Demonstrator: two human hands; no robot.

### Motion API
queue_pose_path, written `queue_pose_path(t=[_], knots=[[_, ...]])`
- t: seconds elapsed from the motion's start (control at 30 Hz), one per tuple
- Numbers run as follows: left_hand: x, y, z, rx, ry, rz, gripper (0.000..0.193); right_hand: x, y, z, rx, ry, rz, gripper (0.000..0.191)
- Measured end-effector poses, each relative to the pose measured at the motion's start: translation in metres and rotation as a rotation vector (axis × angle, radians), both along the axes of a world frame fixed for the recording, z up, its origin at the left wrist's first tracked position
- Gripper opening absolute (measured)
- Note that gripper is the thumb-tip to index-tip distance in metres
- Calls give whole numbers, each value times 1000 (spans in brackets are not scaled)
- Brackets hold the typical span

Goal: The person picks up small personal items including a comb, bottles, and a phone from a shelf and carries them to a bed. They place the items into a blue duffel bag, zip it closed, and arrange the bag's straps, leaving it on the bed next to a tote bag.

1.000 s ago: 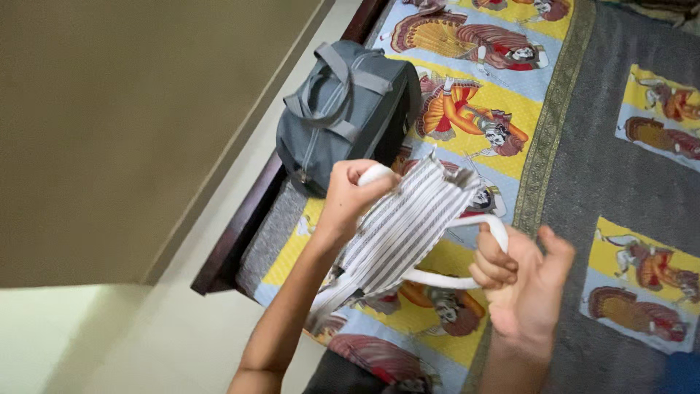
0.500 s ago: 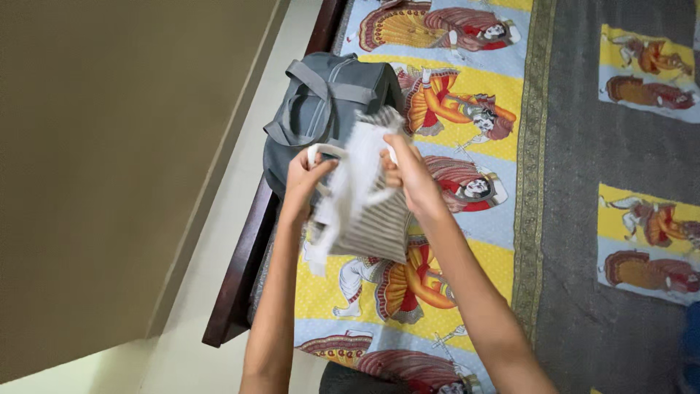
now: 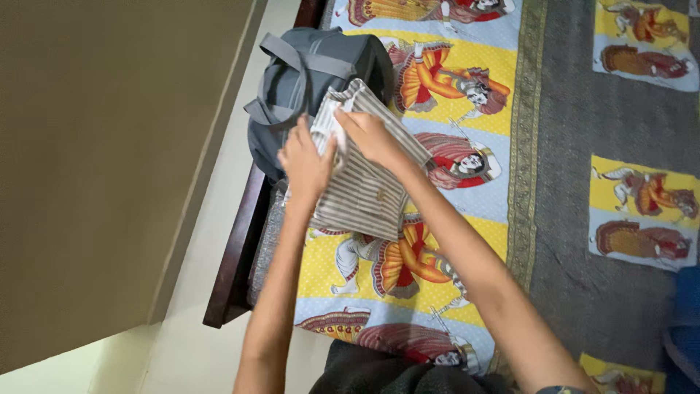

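Item: striped cloth (image 3: 364, 190), grey and white, folded flat, lying on the bed (image 3: 583, 109) against the grey bag (image 3: 306, 80) at the bed's edge.

Step, as judged: finishing the fold, top edge being tucked.

Left hand (image 3: 305, 164): fingers spread, pressing the cloth's upper left.

Right hand (image 3: 368, 135): fingers pinching the cloth's top edge.

Next move calls for: 2-handed grip under the cloth, kept flat, bag opening found; opening not visible.

Both forearms are bare to past the elbow — no sleeves show. The left hand (image 3: 305, 164) and right hand (image 3: 370, 135) wear no rings — dark clothing shows below.
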State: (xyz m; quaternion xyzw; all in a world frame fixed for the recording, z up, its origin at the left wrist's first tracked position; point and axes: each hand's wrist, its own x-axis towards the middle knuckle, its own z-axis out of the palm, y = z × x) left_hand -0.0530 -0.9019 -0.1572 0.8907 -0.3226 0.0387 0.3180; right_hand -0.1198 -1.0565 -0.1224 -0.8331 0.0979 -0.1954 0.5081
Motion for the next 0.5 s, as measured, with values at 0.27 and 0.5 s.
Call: queue_pose_path(t=[0.27, 0.5], knots=[[-85, -3, -14, -59, -261, -246, 72, -208, -21, -79, -253, 139, -323, 38], [-118, -12, -68, 384, -138, -362, 45, -451, -14, -146, 49, 668, -576, 46]])
